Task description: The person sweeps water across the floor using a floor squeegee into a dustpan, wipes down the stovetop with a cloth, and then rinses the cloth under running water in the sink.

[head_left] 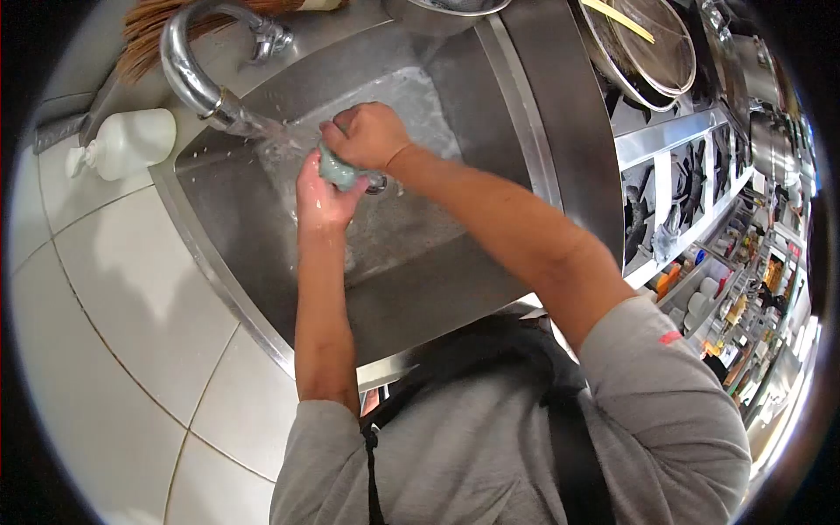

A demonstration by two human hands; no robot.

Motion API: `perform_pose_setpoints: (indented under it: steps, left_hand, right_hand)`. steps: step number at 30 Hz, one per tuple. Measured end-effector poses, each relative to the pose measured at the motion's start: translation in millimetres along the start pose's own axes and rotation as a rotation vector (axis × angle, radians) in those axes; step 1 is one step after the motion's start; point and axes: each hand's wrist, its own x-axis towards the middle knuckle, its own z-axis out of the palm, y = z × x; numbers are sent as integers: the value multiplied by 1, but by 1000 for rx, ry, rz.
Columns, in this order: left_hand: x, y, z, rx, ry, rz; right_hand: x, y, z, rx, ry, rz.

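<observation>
Over the sink (411,302), both hands are together on a small, wet, pale green thing (338,171) that looks like a sponge; most of it is hidden by fingers. My left hand (324,199) grips it from below, palm up and wet. From above, my right hand (372,136) closes on it in a fist. Water runs from the curved metal faucet (188,74) toward the hands. A shiny round metal part (376,184) shows just beside the left fingertips; I cannot tell whether it is the drain.
A white pump bottle (136,144) lies on the tiled counter (131,262) at left. A straw broom (144,35) is behind the faucet. Top right, a mesh strainer (643,52) sits near the stove (669,188). Crowded shelves (744,297) stand at far right.
</observation>
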Motion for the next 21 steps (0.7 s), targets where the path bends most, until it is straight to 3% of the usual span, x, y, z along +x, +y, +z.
perform_pose_setpoints:
  steps: [1, 4, 6, 9, 14, 17, 21]
  left_hand:
    - [-14, 7, 9, 71, 104, -19]
    - [-11, 41, -45, 643, 183, 420]
    - [-30, 68, -56, 493, 236, 560]
    - [-50, 99, -74, 538, 260, 756]
    - [-89, 114, -69, 796, 45, 928]
    - [-107, 117, -64, 801, 26, 902]
    - [-135, 128, -51, 536, -69, 972]
  right_hand:
    - [4, 6, -9, -15, -48, -114]
    - [2, 21, -32, -90, -148, -367]
    - [-4, 31, -47, -179, -127, -408]
    - [-13, 24, -69, -314, -196, -137]
    - [-24, 22, -98, -260, -63, -282]
    - [-28, 14, -119, -226, 18, -334]
    - [-34, -6, -156, -241, 5, -240]
